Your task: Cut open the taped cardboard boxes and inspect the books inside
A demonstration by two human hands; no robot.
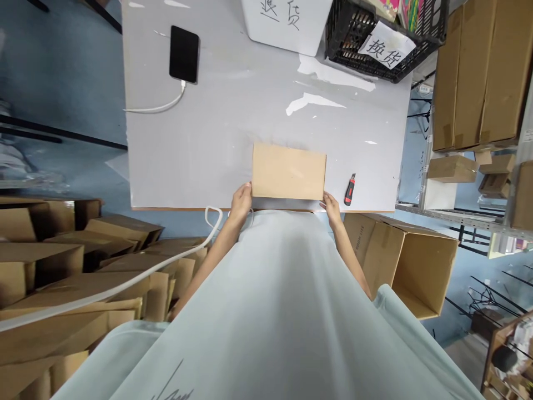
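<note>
A plain brown cardboard box (288, 172) sits at the front edge of the grey-white table (200, 150), its top face closed. My left hand (241, 201) grips its left front corner, and my right hand (331, 206) holds the opposite front corner. Fingers of both hands are partly hidden beneath or behind the box. To the right of my right hand lies a red and black utility knife (350, 190), apart from the box.
A black phone (184, 54) with a white cable lies at the table's back left. At the back stand a white bin (287, 25) and a black crate (353, 41). An open carton (375, 250) stands right below the table; several cartons (104, 244) are at left.
</note>
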